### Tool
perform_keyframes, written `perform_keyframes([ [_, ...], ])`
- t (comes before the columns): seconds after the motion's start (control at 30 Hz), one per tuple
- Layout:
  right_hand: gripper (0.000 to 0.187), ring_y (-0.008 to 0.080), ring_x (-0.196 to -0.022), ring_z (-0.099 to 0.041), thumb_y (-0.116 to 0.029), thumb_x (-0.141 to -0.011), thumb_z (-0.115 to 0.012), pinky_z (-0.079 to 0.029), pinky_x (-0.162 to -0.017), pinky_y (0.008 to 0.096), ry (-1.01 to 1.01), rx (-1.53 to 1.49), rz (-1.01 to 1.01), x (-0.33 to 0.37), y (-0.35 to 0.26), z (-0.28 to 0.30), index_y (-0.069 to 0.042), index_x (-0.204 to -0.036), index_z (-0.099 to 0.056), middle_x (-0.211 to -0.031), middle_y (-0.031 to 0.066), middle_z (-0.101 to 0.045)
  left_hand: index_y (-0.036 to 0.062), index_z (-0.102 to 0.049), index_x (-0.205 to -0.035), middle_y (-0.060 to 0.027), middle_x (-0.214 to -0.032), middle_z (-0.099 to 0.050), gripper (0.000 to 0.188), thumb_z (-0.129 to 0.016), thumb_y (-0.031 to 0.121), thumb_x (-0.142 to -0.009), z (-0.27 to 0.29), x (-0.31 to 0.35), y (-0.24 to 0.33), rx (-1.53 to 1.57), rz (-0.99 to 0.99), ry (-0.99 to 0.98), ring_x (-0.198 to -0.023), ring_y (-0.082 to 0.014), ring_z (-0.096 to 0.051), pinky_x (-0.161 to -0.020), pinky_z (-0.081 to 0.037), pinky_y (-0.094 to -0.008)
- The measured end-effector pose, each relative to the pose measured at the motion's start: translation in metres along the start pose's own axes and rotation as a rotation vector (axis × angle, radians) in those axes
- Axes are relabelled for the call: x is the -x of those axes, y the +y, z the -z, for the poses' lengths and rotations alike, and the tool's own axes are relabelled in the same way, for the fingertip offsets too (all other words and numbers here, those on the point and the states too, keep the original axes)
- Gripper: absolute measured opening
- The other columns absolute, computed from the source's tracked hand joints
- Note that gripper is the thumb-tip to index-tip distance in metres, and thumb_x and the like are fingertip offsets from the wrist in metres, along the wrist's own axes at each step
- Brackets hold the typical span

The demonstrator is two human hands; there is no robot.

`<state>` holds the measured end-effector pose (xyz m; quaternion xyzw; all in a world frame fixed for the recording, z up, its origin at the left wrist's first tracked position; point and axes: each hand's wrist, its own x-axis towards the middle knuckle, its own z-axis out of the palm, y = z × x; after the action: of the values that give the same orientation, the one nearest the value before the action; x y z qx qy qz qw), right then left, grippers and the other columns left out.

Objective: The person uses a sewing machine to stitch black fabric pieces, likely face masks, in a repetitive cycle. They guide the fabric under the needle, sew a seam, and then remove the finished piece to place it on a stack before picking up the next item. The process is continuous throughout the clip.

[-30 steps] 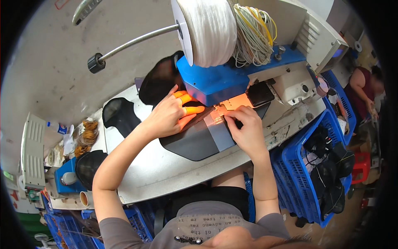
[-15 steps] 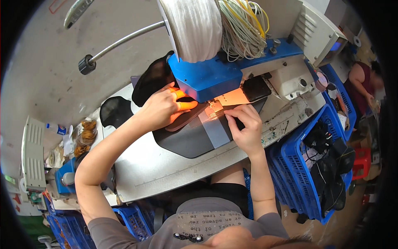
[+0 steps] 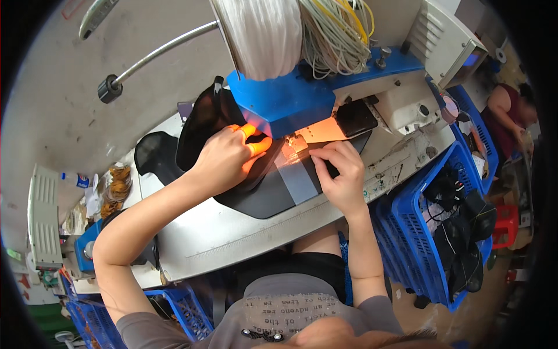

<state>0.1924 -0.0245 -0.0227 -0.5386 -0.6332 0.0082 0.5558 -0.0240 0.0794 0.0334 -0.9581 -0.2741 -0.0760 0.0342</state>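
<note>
My left hand (image 3: 228, 156), with orange covers on two fingers, is closed on a black shoe-upper-like piece (image 3: 203, 125) just left of the sewing machine's blue head (image 3: 279, 104). Part of that piece stands up behind the hand; the pinched edge is hidden. To the right of the lit needle area (image 3: 294, 145), my right hand (image 3: 342, 174) holds thumb and forefinger pinched together. Whatever lies between those fingertips is too small to make out. Both hands are above a dark plate (image 3: 261, 200) crossed by a grey strip (image 3: 297, 181).
Another black piece (image 3: 156, 154) lies at the table's left. A thread spool (image 3: 258, 38) and a bundle of cords (image 3: 337, 41) sit over the machine. A dark phone-like slab (image 3: 356, 117) rests on the bed. Blue baskets (image 3: 410, 224) stand right; a person (image 3: 504, 116) sits beyond.
My left hand has shifted slightly left, and the black piece behind it has risen and tilted up. The right hand keeps its pinch near the needle. The whole view has shifted a little.
</note>
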Motion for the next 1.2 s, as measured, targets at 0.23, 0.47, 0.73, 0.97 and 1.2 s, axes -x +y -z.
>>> perform_keyframes([
  [0.23,0.014,0.0257,-0.076,-0.06,0.003,-0.072,-0.07,-0.048,-0.07,0.0356,-0.003,-0.005,-0.004,0.001,0.002,-0.001,-0.004,-0.084,-0.072,-0.079,0.0068,-0.063,0.0093,-0.068,-0.1,-0.0107,-0.106,-0.062,0.016,-0.064,0.016,-0.086,-0.004,-0.002,0.044,-0.041,0.217,0.036,-0.084,-0.0324,-0.062,-0.065,-0.056,-0.0423],
  [0.47,0.013,0.0252,-0.079,-0.06,0.0,-0.073,-0.069,-0.047,-0.072,0.0353,-0.033,0.007,0.007,0.001,-0.001,0.002,-0.006,-0.084,-0.072,-0.079,0.0062,-0.063,0.0035,-0.067,-0.097,-0.0157,-0.095,-0.062,0.017,-0.064,0.011,-0.082,-0.015,-0.009,0.067,-0.049,0.352,0.117,-0.081,-0.0346,-0.063,-0.063,-0.055,-0.0424],
  [0.73,0.021,0.0223,-0.09,-0.055,-0.005,-0.073,-0.068,-0.041,-0.083,0.0373,-0.403,-0.016,0.092,0.001,-0.029,0.013,-0.008,-0.094,-0.071,-0.091,0.0042,-0.058,0.0009,-0.066,-0.099,-0.0176,-0.092,-0.062,0.02,-0.064,0.008,-0.081,-0.019,-0.006,0.066,0.077,0.394,0.218,-0.082,-0.0352,-0.062,-0.066,-0.053,-0.0434],
  [0.97,0.018,0.0243,-0.092,-0.055,-0.009,-0.079,-0.069,-0.041,-0.082,0.0379,-0.343,0.002,0.015,0.003,-0.027,0.004,-0.005,-0.096,-0.071,-0.095,0.0059,-0.059,-0.0032,-0.065,-0.101,-0.0203,-0.09,-0.062,0.023,-0.061,-0.001,-0.079,-0.005,0.008,0.04,0.184,0.151,0.098,-0.085,-0.0384,-0.061,-0.075,-0.05,-0.0447],
  [1.2,0.02,0.0271,-0.094,-0.055,-0.013,-0.08,-0.071,-0.041,-0.083,0.0394,-0.299,-0.02,-0.133,0.001,-0.042,-0.007,-0.006,-0.098,-0.07,-0.097,0.0086,-0.058,0.0013,-0.065,-0.112,-0.0166,-0.106,-0.061,0.03,-0.058,0.008,-0.084,0.034,0.007,0.037,-0.01,-0.043,-0.271,-0.1,-0.0349,-0.057,-0.09,-0.036,-0.063],
])
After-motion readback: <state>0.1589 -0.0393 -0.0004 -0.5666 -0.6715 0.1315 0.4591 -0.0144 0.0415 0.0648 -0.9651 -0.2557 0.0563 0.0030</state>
